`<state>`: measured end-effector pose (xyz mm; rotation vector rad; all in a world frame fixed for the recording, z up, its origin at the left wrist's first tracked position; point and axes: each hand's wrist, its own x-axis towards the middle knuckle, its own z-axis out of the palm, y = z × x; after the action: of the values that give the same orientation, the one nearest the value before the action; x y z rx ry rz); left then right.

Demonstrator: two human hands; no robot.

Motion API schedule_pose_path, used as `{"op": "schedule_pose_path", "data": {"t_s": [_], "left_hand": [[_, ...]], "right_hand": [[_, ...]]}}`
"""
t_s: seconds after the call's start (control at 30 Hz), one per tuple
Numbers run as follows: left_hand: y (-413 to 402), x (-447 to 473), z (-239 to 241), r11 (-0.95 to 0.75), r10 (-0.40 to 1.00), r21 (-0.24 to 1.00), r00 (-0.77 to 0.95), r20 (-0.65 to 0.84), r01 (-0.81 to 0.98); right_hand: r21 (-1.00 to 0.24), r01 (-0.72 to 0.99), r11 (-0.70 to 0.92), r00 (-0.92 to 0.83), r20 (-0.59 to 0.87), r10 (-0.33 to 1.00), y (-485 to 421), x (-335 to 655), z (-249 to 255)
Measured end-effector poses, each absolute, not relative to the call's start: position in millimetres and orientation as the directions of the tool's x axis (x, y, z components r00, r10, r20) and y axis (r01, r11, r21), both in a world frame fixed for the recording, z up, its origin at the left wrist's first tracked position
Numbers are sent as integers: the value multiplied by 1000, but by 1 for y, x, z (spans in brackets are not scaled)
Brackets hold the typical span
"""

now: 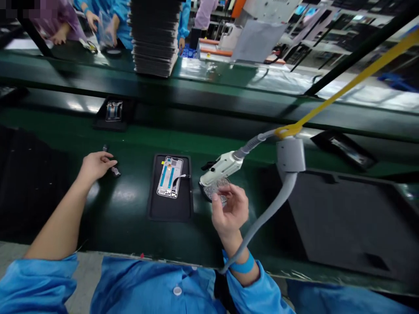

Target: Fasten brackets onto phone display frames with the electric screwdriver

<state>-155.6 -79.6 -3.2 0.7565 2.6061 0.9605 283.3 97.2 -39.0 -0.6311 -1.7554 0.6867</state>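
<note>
Head view: your hands flank a phone frame (170, 176) on the green belt.
Lying face-up in a black tray (170, 209), the silver chassis shows two blue strips. Your left hand (96, 165) pinches a small dark part (115, 171) against the belt; your right hand (229, 209), fingers loosely curled, hovers over a round screw dish (214, 188) beneath the hanging electric screwdriver (222, 168).

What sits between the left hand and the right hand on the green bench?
In the head view, a black rectangular tray holding an open silver phone frame lies between the left hand and the right hand.
</note>
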Motion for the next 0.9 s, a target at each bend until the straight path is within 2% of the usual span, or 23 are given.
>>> {"op": "schedule_pose_path", "data": {"t_s": [0.07, 0.17, 0.3, 0.47, 0.67, 0.9], "left_hand": [[-84, -153, -1, 622, 581, 700, -806, -111, 352], [-96, -146, 2, 590, 623, 738, -766, -159, 327], [-113, -141, 3, 594, 657, 738, -723, -215, 320], [-130, -139, -1, 620, 645, 705, -736, -207, 345], [-139, -122, -4, 613, 651, 680, -745, -144, 403], [-139, -103, 3, 644, 678, 606, -715, -170, 467]], "right_hand": [[-646, 60, 761, -407, 680, 609, 86, 282, -32], [-576, 57, 815, -639, 606, 473, 74, 271, -28], [-541, 200, 817, -769, 430, 472, 73, 253, -33], [-527, 404, 748, -793, 206, 573, 83, 237, -34], [-457, 628, 629, -718, -30, 695, 88, 217, -13], [-298, 776, 556, -604, -98, 791, 80, 197, -7]]}}
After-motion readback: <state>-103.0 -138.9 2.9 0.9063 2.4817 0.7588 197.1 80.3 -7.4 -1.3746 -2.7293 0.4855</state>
